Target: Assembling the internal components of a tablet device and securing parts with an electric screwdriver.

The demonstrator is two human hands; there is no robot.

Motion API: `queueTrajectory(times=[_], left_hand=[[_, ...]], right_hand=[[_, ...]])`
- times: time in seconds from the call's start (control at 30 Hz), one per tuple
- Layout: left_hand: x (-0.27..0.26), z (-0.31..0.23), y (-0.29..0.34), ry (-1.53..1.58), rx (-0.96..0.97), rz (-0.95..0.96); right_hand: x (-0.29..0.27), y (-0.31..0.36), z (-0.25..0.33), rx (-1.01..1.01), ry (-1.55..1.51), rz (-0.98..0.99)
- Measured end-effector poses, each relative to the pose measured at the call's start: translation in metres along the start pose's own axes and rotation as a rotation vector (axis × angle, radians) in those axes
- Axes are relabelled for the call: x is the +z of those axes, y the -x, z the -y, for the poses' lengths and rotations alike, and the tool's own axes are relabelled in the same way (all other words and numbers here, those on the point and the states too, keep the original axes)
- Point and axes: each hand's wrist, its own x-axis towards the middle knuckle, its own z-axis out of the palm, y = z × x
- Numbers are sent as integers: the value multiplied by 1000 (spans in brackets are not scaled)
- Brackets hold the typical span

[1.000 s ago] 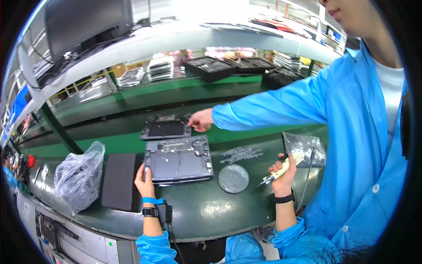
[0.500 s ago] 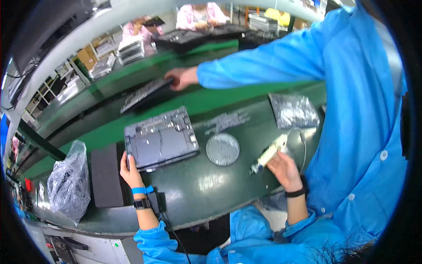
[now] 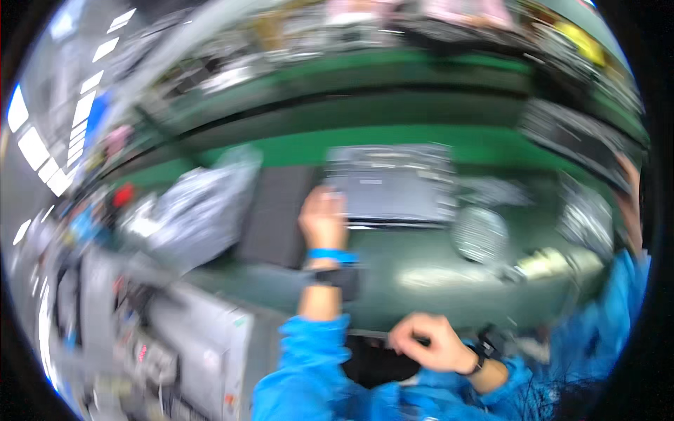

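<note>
A laptop with its inner side bared [image 3: 397, 198] lies flat on the dark green bench, blurred by motion. At its left edge my left hand [image 3: 324, 217] is closed on the casing, a blue band and a black watch on the wrist. My right hand [image 3: 430, 342] is curled over the bench's front edge, and I see nothing in it. To the right of the laptop are a round ribbed clear dish [image 3: 481, 235] and some thin clear strips [image 3: 495, 190]. A cream electric screwdriver [image 3: 542, 265] lies farther right, away from my right hand.
Left of the laptop stand a flat black block [image 3: 279, 216] and a crumpled clear plastic bag [image 3: 210, 209]. At far right another person's hand [image 3: 630, 203] holds a dark panel [image 3: 570, 144] above a shiny silvery bag [image 3: 586, 219]. A green raised ledge [image 3: 295, 140] runs behind.
My view has swung left. My right hand has let go of the screwdriver and drawn back to the bench's front edge. The other person's panel has moved right, away from the laptop.
</note>
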Motion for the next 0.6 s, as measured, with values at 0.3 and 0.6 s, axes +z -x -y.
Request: queueTrajectory(times=[0.3,0.6], left_hand=[[27,26,12,565,-157,-44],[20,36,6,586,-202,-8]], right_hand=[[77,-29,-82,-273,841,1229],[64,-24,-108,-302,767,1221]])
